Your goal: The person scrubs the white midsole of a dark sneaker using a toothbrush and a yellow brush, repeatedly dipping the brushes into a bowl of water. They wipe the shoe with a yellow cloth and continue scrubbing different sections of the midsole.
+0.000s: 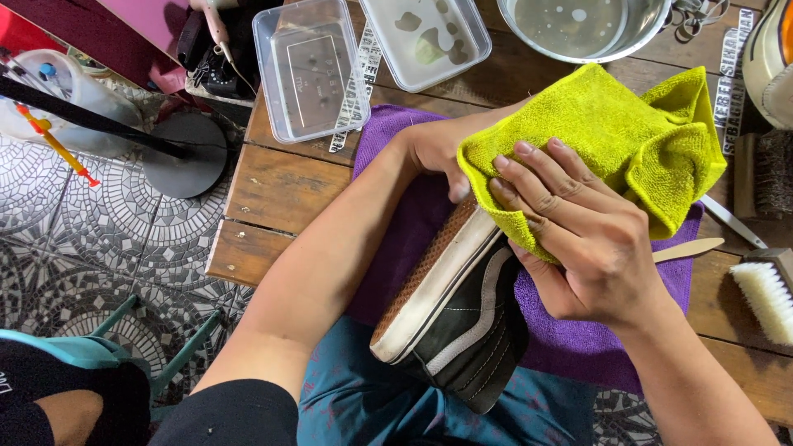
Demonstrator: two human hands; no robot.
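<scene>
Head view: the right hand point(591, 248) presses a yellow-green cloth point(611, 140) against the toe of a dark shoe point(462, 314), its grip clenched on the cloth. The left hand point(438, 149) grasps the shoe, tilted on a purple towel point(578, 339) at the bench's near edge. Wiping looks underway; next calls for a firm hold while rubbing the sole edge.

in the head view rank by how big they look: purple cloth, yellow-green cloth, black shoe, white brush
1. purple cloth, though much of it is covered
2. yellow-green cloth and black shoe look about alike; the shoe is nearer and partly covered, so unranked
3. white brush, cut by the edge
</scene>
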